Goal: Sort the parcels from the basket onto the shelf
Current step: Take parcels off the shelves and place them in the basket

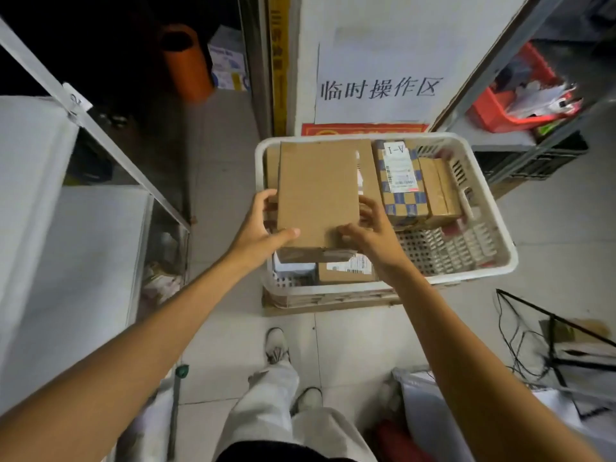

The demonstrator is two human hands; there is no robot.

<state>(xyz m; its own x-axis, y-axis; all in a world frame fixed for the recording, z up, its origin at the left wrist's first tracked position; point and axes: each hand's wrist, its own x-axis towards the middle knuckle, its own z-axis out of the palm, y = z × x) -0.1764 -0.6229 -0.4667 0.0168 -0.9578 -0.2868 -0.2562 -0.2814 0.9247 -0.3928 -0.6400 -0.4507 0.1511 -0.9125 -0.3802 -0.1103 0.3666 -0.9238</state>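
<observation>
Cardboard box [318, 195] gripped by my L hand [260, 228] & R hand [373, 231] above white basket [346, 288]; checkered parcel [405, 201] beside it, shelf [83, 245] left.

The basket [333, 289] sits on the floor [226, 161] dead ahead, just beyond the shoes [276, 345], shelf [66, 245] to its left, a rack [483, 138] to its right. Left hand [263, 228] and right hand [370, 235] hold a flat box [318, 191] over the basket's left half, a labelled parcel [400, 181] lying inside to the box's right.
</observation>
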